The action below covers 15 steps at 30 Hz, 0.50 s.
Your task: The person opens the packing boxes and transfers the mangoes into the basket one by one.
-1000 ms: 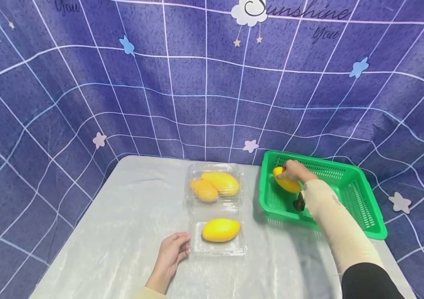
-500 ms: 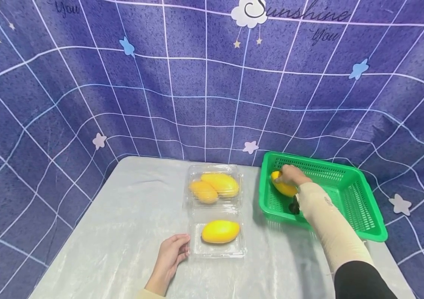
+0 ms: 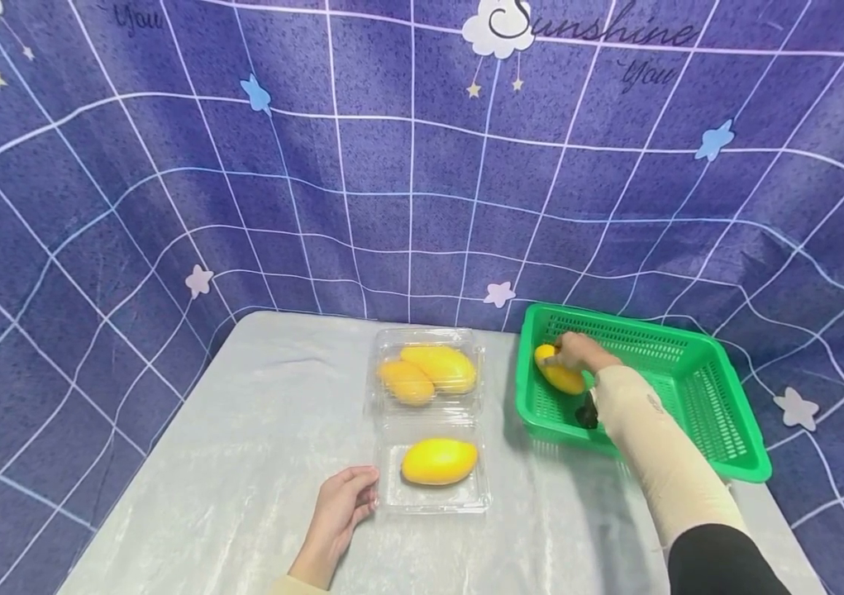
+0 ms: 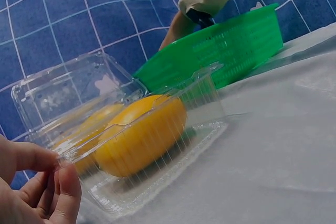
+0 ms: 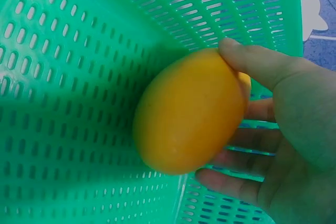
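Note:
In the head view, my left hand point(image 3: 343, 504) holds the left rim of a clear plastic clamshell box point(image 3: 392, 494). The left wrist view shows thumb and fingertips pinching that rim. One yellow mango point(image 3: 440, 461) lies in the box's near half. Two more mangoes point(image 3: 438, 368) show through clear plastic behind it; I cannot tell whether that is the raised lid or another box. My right hand point(image 3: 585, 354) is inside a green basket point(image 3: 734, 413), gripping a mango point(image 5: 189, 114) by its upper end. Thumb and fingers lie on opposite sides of it.
The boxes and basket stand on a table with a pale grey cover point(image 3: 258, 413). A blue gridded curtain point(image 3: 407, 207) hangs close behind them. The basket's raised walls surround my right hand. A dark wrist device point(image 3: 587, 411) sits below my right wrist.
My right hand and the mango it grips have shifted slightly left and nearer inside the basket. The left hand and the box have stayed in place.

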Available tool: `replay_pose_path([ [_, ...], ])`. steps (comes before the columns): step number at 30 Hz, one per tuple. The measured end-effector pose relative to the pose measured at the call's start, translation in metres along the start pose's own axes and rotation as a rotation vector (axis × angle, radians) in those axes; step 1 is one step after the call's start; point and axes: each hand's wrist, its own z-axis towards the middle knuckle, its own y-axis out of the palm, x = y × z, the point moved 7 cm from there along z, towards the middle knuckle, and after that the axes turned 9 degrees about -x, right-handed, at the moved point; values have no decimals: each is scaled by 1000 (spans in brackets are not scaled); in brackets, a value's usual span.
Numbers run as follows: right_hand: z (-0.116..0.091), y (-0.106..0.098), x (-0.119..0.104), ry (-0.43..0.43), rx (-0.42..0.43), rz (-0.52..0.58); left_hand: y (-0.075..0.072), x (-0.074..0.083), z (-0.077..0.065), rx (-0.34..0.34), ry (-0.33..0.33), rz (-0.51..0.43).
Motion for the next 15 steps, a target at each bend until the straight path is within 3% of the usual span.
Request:
replay_pose_path([
  [15,-11,-2,-3,-15,-104,27,0,0,-1,-25,0,-11],
])
